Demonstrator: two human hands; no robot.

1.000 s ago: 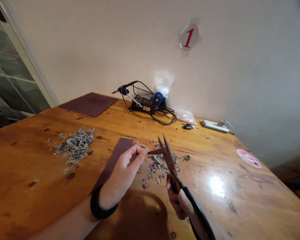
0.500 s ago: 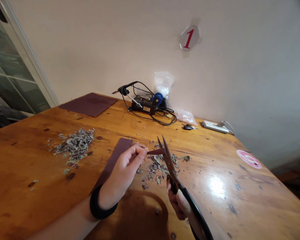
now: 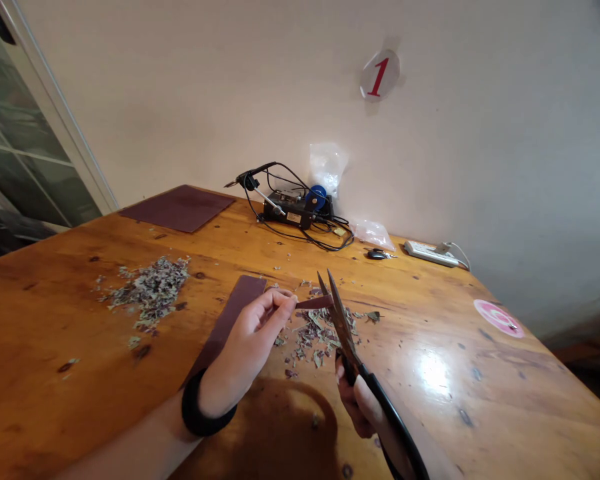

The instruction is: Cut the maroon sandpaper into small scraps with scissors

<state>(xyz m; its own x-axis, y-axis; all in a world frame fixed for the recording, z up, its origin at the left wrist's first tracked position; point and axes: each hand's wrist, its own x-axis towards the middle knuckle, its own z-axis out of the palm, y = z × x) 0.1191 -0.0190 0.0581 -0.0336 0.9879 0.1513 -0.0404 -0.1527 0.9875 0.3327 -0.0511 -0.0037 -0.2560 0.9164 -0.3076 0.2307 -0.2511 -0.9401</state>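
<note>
My left hand (image 3: 260, 327) pinches one end of a narrow dark-red strip (image 3: 316, 303), which looks like sandpaper. The strip points right, and its far end lies between the blades of black-handled scissors (image 3: 345, 327). Those scissors are gripped by my right hand (image 3: 357, 400), blades slightly parted and pointing up and away. Beneath the strip, a scatter of small grey and dark-red cuttings (image 3: 320, 331) covers the wood. A long dark-red sheet (image 3: 225, 320) lies partly under my left hand and wrist.
A heap of cuttings (image 3: 155, 290) lies on the wooden table (image 3: 90, 373) at left. Behind are a larger dark-red sheet (image 3: 180, 208), a soldering station (image 3: 290, 212) with loose cables, plastic bags (image 3: 373, 233), a key (image 3: 379, 255) and a power strip (image 3: 433, 253). A pink round sticker (image 3: 499, 318) sits near the right edge.
Almost nothing differs. Both hands, the strip and the scissors appear shifted very slightly to the right, and the blades remain around the strip.
</note>
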